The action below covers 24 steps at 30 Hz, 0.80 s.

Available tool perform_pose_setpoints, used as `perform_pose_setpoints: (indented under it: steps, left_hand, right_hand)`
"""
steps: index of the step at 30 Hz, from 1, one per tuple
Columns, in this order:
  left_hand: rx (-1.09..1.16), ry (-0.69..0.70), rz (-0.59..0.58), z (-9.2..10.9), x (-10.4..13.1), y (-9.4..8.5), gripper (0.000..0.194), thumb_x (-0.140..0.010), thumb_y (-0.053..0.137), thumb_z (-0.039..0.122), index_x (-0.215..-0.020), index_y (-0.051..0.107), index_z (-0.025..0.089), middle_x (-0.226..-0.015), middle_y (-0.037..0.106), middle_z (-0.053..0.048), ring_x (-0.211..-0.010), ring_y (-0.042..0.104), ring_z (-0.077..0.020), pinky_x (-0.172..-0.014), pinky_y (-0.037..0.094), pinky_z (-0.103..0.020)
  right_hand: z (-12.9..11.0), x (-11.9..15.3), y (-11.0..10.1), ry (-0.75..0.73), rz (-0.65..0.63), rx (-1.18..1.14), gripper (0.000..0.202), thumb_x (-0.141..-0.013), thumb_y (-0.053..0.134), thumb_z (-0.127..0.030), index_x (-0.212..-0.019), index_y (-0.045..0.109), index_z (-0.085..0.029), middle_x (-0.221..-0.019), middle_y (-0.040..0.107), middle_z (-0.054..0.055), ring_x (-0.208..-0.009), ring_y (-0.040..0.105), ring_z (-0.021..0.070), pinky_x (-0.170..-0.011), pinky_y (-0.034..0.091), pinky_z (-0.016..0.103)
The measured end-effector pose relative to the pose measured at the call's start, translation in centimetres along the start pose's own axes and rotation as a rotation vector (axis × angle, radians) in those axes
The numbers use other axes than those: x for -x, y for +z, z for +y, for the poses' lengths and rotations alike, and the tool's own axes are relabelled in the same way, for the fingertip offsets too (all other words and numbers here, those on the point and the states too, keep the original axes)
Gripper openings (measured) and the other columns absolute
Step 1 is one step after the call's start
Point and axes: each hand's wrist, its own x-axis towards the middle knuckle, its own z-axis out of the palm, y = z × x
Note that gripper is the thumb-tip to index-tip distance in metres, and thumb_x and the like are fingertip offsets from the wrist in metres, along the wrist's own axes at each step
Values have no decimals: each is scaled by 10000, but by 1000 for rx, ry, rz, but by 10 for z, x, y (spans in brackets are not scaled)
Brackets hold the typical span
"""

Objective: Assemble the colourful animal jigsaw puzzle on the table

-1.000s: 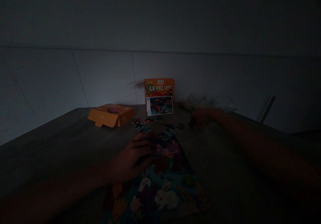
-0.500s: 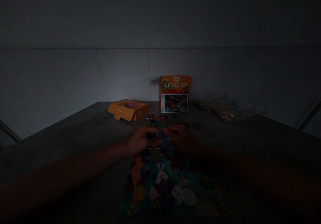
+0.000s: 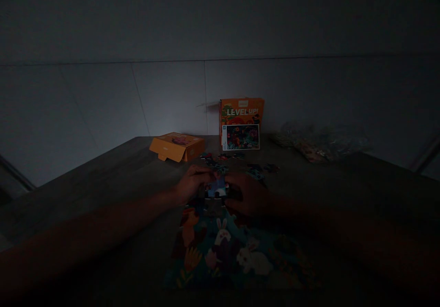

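A blue puzzle piece section [image 3: 216, 188] with a white patch lies between my two hands, just above a gap in the top edge of the partly joined jigsaw puzzle [image 3: 223, 256]. From the left, my left hand [image 3: 192, 184] closes its fingers on the section's edge. My right hand [image 3: 244, 192] grips the opposite side, its fingers bent and partly lost in the dark. The joined part shows white rabbits, an orange animal and plants. Dim light hides whether the section touches the puzzle below it.
Loose puzzle pieces [image 3: 271, 167] are scattered beyond my hands. An opened orange box [image 3: 178, 147] lies at the back left. Against the wall stands an orange "LEVEL UP!" box [image 3: 242, 110], a picture card [image 3: 241, 137] before it. Clear plastic bags [image 3: 319, 144] lie at the back right.
The blue section, earlier raised and tilted between my fingers, now shows more of its face and lies flatter. My hands have spread slightly apart around it. The view has shifted a little.
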Motion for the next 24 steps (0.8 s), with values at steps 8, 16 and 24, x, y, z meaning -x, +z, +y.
perform_pose_setpoints:
  steps: [8,16,24]
  left_hand:
    - [-154,109,-148,4,1,-7,220,-652,593,270,-488,540,134,-474,454,30,-452,362,-77,-443,287,-200]
    - [-295,226,-348,4,-1,-22,416,-731,632,293,-423,393,147,-444,291,62,-438,239,-50,-430,183,-207]
    - [-256,238,-443,2,-1,-23,382,-814,618,349,-510,557,125,-470,524,1,-420,435,-87,-431,326,-207]
  right_hand:
    - [9,2,3,-165,101,-61,483,-555,496,-56,-1009,621,-159,-876,633,51,-750,557,178,-682,421,277]
    - [1,-1,0,-91,75,-85,168,-853,568,-252,-784,681,-148,-714,657,36,-642,580,147,-612,383,256]
    - [7,-1,4,-189,44,-53,170,-872,580,-238,-757,663,-145,-705,641,27,-650,569,132,-634,382,249]
